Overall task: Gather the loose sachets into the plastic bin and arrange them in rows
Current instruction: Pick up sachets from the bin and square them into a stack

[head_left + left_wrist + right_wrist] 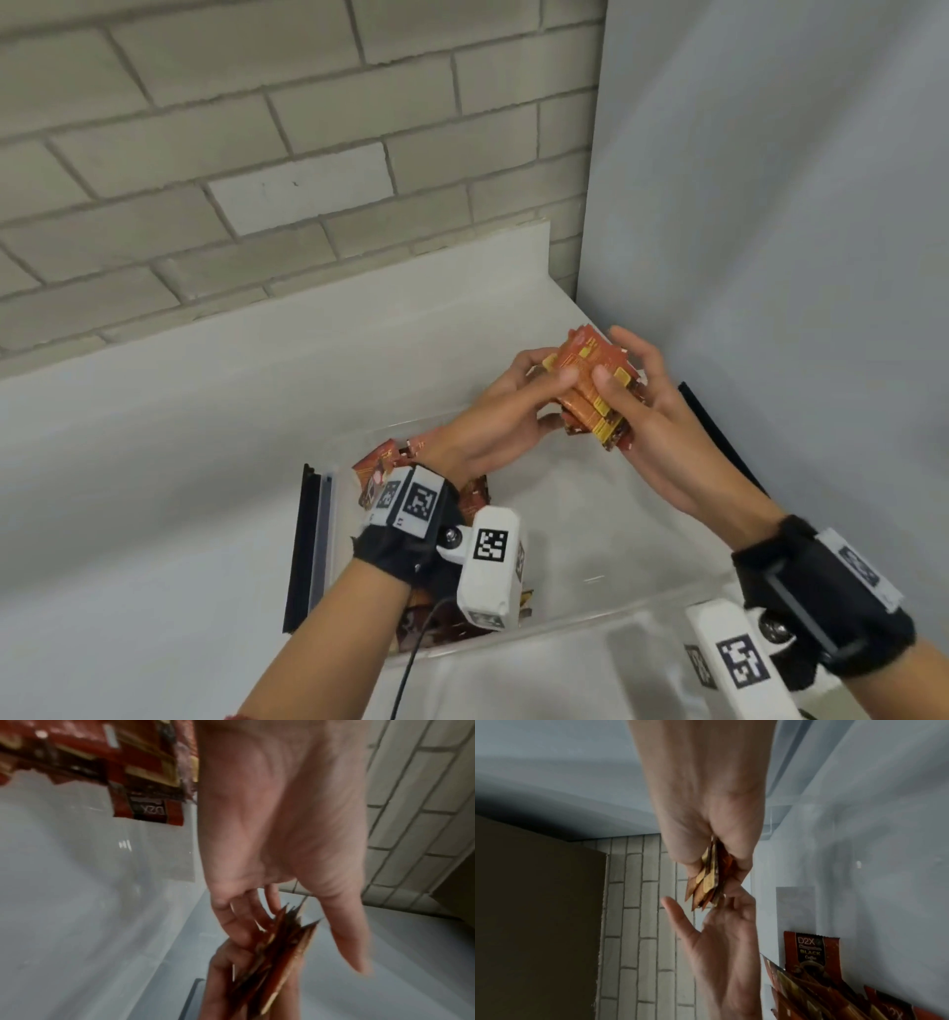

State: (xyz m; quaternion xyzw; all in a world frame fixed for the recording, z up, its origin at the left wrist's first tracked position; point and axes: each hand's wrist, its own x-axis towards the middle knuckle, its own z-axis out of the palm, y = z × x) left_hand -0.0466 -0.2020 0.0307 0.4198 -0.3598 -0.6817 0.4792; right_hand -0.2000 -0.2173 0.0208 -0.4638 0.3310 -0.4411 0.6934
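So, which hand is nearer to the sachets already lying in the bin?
Left. The left hand reaches out directly above the sachets in the bin, its wrist over them. The right hand is off to their right, above the plastic bin's bare part.

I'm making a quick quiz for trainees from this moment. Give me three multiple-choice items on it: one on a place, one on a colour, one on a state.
1. Where is the bundle of sachets?
A. Held in the air above the plastic bin
B. Flat on the counter
C. On the brick wall's ledge

2. What is the main colour of the sachets?
A. Blue
B. Red-orange
C. Green

3. How do the left hand and right hand stand?
A. Both open and idle
B. Only the left one holds
C. Both hold the bundle

Key: 1 A, the head view shows the bundle raised over the bin; 2 B, red-orange packets with yellow patches; 3 C, fingers of both hands curl round the bundle.
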